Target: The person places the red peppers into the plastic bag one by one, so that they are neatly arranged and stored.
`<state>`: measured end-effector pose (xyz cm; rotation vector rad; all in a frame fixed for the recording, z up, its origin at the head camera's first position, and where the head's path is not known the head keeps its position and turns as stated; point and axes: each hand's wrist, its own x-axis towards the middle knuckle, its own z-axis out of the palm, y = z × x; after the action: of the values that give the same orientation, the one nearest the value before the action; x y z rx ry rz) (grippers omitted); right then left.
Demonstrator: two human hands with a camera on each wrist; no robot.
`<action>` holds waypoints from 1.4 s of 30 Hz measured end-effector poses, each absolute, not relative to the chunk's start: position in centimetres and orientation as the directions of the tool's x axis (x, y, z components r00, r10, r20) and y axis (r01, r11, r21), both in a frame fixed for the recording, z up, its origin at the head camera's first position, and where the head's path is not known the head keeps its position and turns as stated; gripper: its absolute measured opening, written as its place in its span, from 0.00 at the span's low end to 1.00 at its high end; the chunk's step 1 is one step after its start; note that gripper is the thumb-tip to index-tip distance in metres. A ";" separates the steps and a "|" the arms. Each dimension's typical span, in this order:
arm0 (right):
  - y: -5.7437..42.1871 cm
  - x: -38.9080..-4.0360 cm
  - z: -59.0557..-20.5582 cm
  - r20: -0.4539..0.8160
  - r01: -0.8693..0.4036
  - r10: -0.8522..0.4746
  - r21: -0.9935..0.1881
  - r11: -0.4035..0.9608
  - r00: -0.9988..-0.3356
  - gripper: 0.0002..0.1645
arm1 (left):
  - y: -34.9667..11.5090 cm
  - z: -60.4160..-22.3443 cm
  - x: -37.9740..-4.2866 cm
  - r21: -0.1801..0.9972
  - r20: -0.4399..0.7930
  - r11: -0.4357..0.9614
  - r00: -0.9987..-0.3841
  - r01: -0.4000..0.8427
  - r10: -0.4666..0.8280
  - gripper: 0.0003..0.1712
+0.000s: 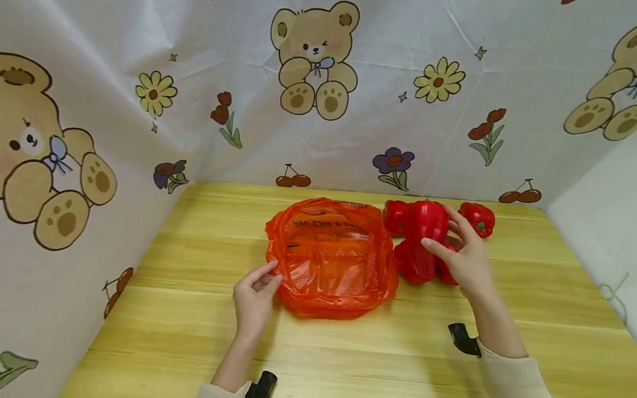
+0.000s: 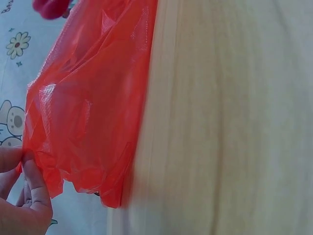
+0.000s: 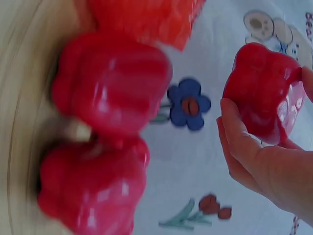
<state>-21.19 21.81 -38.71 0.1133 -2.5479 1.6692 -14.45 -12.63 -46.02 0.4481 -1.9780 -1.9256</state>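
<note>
An orange-red plastic bag [image 1: 332,304] stands on the table with its mouth spread wide. At its near left rim my left hand [image 1: 256,294] pinches the film between thumb and fingers; the left wrist view shows that hand [image 2: 29,196] at the bag's edge. My right hand [image 1: 464,256] holds a red bell pepper [image 1: 426,222] raised above the other peppers, right of the bag. In the right wrist view the fingers curl round the held pepper [image 3: 264,90]. Beneath it, another red bell pepper [image 1: 415,264] lies against the bag's right side.
More red bell peppers lie close by: one behind [image 1: 393,217], one at the far right [image 1: 477,219], and one partly hidden by my right hand [image 1: 445,273]. A cloth printed with bears [image 1: 241,40] hangs behind the wooden table [image 1: 338,365]. A thin cord [image 1: 617,295] shows at the right edge.
</note>
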 end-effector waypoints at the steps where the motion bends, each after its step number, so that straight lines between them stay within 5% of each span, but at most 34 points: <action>1: 21.1 -21.3 -38.8 0.106 -0.107 -0.024 -0.910 0.401 -0.994 0.47 | -12.6 -46.0 -14.5 1.000 0.023 0.029 -0.892 0.011 -0.451 0.17; 16: 9.6 -25.3 -41.1 -0.044 -0.009 -0.179 -0.959 0.284 -0.983 0.46 | -12.5 -45.9 -14.3 0.999 0.020 0.046 -0.886 -0.002 -0.464 0.17; 22: 6.2 -26.2 -42.5 -0.088 0.022 -0.176 -0.938 0.345 -0.980 0.45 | -12.4 -45.9 -14.2 0.999 0.021 0.047 -0.885 -0.001 -0.465 0.17; 42: 1.7 -26.9 -45.6 -0.115 0.024 -0.192 -0.907 0.420 -0.975 0.44 | -12.4 -46.0 -14.3 0.998 0.029 0.055 -0.887 0.004 -0.461 0.17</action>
<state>-26.91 1.71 -45.60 0.1683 -2.8112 1.8018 -14.28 -12.44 -45.96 0.4591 -1.9993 -1.8933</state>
